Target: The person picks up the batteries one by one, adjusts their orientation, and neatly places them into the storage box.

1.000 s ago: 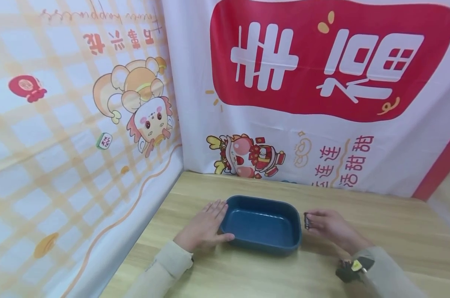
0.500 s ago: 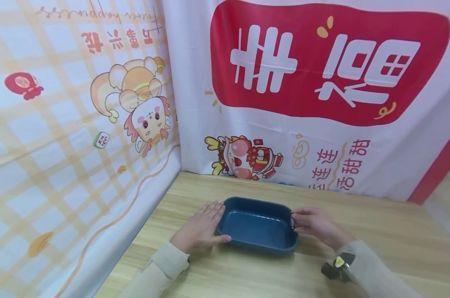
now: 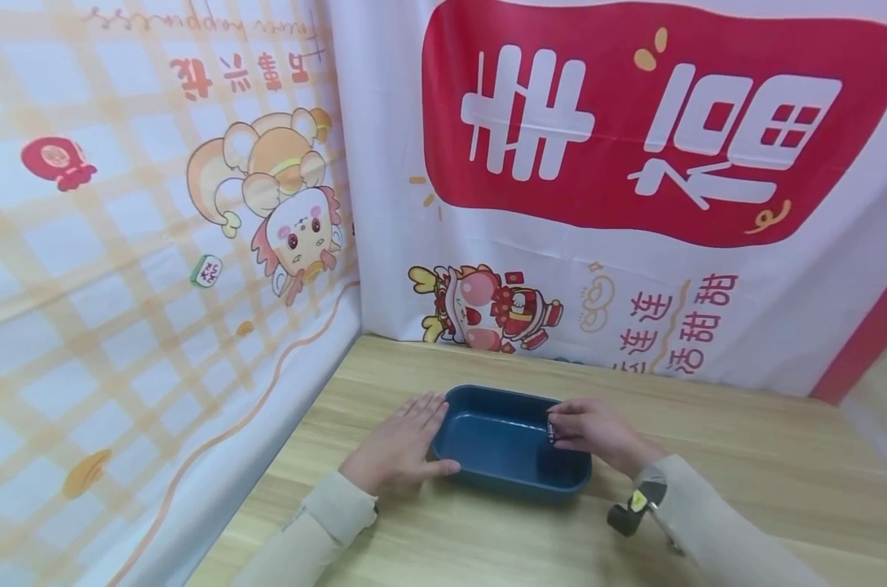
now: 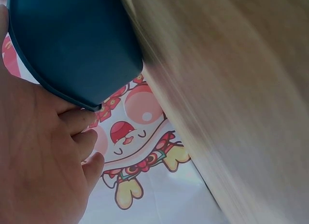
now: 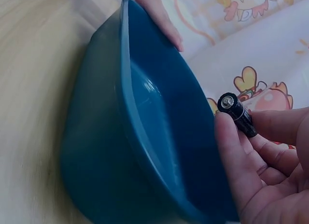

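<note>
A dark blue rectangular basin with rounded corners stands on the wooden table, and no object shows on its floor. My left hand rests along the basin's left end, fingers fairly straight against the rim; the left wrist view shows that hand beside the rim. Over the right part of the basin, my right hand pinches a small black battery between thumb and fingers. In the right wrist view the battery's metal end faces the camera.
Wood-grain table surrounds the basin. A printed white and red cloth hangs at the back, and a checked cloth hangs along the left. A dark wrist-worn device sits at my right cuff.
My right hand has carried the battery leftward, from beside the basin's right end, across the rim, to over the inside. The left hand stays at the left end.
</note>
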Available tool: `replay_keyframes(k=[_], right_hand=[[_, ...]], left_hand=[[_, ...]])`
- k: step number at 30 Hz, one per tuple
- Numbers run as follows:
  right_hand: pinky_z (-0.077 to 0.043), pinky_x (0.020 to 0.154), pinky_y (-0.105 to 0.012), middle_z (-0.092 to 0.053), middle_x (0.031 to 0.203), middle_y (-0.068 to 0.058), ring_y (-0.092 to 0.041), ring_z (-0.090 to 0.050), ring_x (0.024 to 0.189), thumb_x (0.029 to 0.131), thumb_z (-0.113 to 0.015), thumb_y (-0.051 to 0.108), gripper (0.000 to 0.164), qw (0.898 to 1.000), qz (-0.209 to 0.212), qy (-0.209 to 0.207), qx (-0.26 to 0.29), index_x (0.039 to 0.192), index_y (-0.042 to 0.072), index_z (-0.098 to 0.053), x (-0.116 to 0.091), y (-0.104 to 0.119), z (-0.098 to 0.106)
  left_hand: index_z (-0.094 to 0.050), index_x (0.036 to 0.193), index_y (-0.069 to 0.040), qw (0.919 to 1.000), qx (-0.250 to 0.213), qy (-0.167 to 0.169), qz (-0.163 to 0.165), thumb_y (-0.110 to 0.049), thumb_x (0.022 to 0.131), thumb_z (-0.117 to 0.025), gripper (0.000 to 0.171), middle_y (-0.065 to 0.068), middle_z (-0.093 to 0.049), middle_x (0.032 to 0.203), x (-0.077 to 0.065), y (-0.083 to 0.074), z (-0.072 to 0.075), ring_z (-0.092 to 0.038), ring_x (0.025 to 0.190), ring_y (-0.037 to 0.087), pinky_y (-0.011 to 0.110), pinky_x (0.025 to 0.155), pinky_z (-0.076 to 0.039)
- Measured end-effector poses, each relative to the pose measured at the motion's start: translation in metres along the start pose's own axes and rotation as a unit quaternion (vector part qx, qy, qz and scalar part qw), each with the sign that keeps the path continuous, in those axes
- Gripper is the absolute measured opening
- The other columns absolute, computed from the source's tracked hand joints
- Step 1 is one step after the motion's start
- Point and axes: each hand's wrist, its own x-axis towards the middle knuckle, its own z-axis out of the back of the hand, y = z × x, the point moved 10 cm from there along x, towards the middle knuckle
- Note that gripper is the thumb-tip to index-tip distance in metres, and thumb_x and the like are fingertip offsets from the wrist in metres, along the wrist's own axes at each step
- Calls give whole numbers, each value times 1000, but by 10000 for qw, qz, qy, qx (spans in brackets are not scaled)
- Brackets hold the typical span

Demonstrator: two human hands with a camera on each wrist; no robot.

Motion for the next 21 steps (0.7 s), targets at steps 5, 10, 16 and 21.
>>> replay_keyframes(k=[5,10,16,21], right_hand=[[-56,83,-41,-62,102,-21,-24,-63,87,98,-58,11,37,9999,-61,76,-56,124,-16,-53,7,-4,-10],[-57,82,-42,-62,99,-18,-24,-62,86,99,-57,9,35,9998,-82,108,-157,123,-16,-53,9,-7,-14],[-57,81,-42,-63,97,-17,-24,-62,86,98,-59,9,33,9995,99,191,-252,120,-16,-56,14,-2,-27],[-57,80,-41,-64,99,-18,-25,-63,87,97,-59,8,33,9995,63,164,-263,120,-15,-56,18,-4,-37]], left_hand=[[-21,155,-6,9999,84,79,52,-86,82,-18,108,8,-16,161,0,2,-3,-8,147,26,41,117,-12],[-21,155,-6,9999,38,117,-4,-85,83,-21,107,9,-15,161,1,-3,-4,-8,147,26,42,117,-11],[-25,154,-5,10000,75,-19,8,-84,84,-24,106,10,-19,160,-3,-2,1,-12,147,28,43,117,-14],[-24,155,-6,10000,-41,40,59,-84,84,-25,105,9,-19,160,-6,-1,1,-11,147,27,43,117,-14]])
